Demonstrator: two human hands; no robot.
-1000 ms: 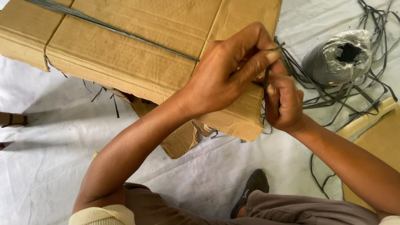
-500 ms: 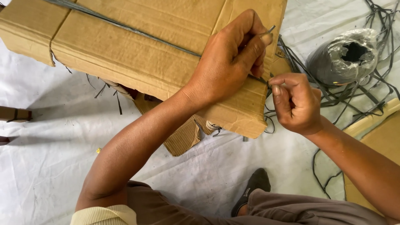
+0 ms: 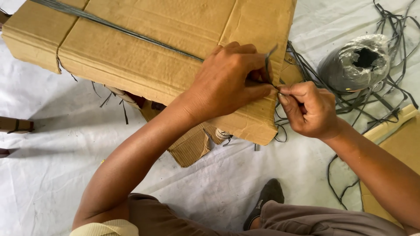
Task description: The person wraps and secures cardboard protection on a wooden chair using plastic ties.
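Observation:
A large brown cardboard box (image 3: 144, 48) lies on a white sheet, bound by a dark grey plastic string (image 3: 113, 27) that runs diagonally across its top. My left hand (image 3: 227, 81) rests on the box's near right corner and pinches the string with thumb and fingers. My right hand (image 3: 308, 109), just off the box's right edge, pinches the string's other end against the left fingertips. A short free end of string (image 3: 270, 54) sticks up above my left fingers.
A roll of dark string in clear plastic wrap (image 3: 356, 63) sits at the right, with loose strands (image 3: 385, 102) spread around it. Flat cardboard (image 3: 398, 148) lies at the far right. Torn cardboard pieces (image 3: 190, 146) poke out under the box. My dark-socked foot (image 3: 267, 199) is below.
My right hand has pulled away to the right of the box's corner, drawing the string. My left hand has shifted slightly down on the corner, still pinching.

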